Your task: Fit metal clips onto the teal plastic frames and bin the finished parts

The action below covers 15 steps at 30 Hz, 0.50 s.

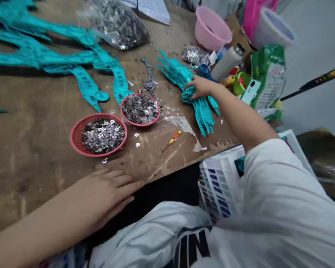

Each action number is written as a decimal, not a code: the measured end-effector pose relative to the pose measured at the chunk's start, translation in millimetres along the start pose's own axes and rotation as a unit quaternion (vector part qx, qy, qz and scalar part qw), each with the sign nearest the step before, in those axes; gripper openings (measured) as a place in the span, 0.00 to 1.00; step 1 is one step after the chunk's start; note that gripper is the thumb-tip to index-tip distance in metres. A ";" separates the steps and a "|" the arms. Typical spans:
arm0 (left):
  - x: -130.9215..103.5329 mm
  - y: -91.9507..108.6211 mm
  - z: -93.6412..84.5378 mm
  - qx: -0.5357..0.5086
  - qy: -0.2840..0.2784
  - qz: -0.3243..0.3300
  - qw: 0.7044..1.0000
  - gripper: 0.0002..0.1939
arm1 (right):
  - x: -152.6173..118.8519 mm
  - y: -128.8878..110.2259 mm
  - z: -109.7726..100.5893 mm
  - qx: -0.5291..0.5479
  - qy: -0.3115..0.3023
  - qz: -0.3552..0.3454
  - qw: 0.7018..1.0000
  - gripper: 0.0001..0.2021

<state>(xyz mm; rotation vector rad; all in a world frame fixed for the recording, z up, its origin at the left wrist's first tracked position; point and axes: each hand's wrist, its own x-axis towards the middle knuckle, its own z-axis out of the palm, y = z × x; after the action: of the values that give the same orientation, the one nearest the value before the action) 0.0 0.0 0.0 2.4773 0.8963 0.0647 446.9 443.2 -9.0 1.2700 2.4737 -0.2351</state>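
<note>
Right hand [200, 87] reaches across the wooden table [30, 149] and rests on a stack of teal plastic strips [194, 95]; the fingers curl down over the stack's middle, gripping it from above. The stack lies near the table's right edge, fanned at both ends.

Left hand [111, 191] lies flat, palm down, at the near edge of the table, fingers extended and close together, holding nothing.

Containers noted:
- Red basket [98, 134], near centre, filled with small silver metal pieces.
- Second red basket [140, 109], just beyond and touching or nearly touching the first, holding the same kind of pieces, heaped higher.
- Clear plastic bag [118, 22] at the far side, full of dark metallic pieces.
- Smaller clear bag [195, 56] of shiny pieces, near the stack.
- Pink bowl [212, 28] at the far right; contents cannot be made out.
- White basket [220, 178] beside the person's right arm, below table level; contents mostly hidden.

Loose metal pieces lie scattered between the baskets and the stack. A small orange-handled screwdriver [172, 140] lies near the table edge. More long teal strips [44, 52] spread across the far left.
</note>
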 end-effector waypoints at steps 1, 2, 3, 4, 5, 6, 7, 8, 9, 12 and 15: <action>-0.6 -0.1 -1.2 -0.006 -0.005 -0.001 1.000 0.28 | 3.0 -3.9 1.8 0.003 -0.006 -0.003 1.000 0.59; -1.1 -0.3 -2.2 -0.012 -0.008 -0.003 1.000 0.28 | 5.8 -7.1 2.7 0.006 -0.010 -0.005 1.000 0.60; -1.5 -0.6 -2.9 -0.017 -0.010 -0.004 1.000 0.28 | 8.0 -9.2 2.3 0.007 -0.013 -0.007 1.000 0.61; -1.8 -1.0 -3.2 -0.022 -0.010 -0.005 1.000 0.28 | 9.5 -10.0 0.5 0.008 -0.015 -0.008 1.000 0.62; -2.1 -1.5 -3.2 -0.026 -0.009 -0.006 1.000 0.27 | 10.3 -9.6 -2.5 0.009 -0.016 -0.009 1.000 0.62; -2.3 -2.1 -2.8 -0.031 -0.005 -0.007 0.999 0.27 | 10.3 -8.4 -6.1 0.008 -0.015 -0.010 1.000 0.62; -2.7 -2.7 -2.1 -0.035 0.001 -0.008 0.999 0.27 | 9.7 -7.0 -9.3 0.007 -0.012 -0.010 1.000 0.62; -3.1 -3.3 -1.3 -0.039 0.005 -0.009 0.999 0.27 | 8.8 -5.8 -11.5 0.006 -0.010 -0.009 1.000 0.62; -3.7 -3.9 -0.5 -0.042 0.008 -0.009 0.999 0.27 | 7.8 -5.2 -12.0 0.003 -0.009 -0.006 1.000 0.62; -5.9 -5.4 1.4 -0.045 0.008 -0.013 0.999 0.27 | 5.7 -6.8 -5.2 -0.003 -0.008 0.012 1.000 0.65; -7.2 -6.1 3.4 -0.046 0.004 -0.014 0.999 0.27 | 6.6 -5.8 1.6 0.003 0.006 0.019 1.000 0.63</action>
<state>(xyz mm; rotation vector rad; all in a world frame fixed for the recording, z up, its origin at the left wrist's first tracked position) -8.4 -1.9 -5.0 2.3818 0.9105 0.1051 439.0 444.4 -13.0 1.3238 2.4578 -0.2260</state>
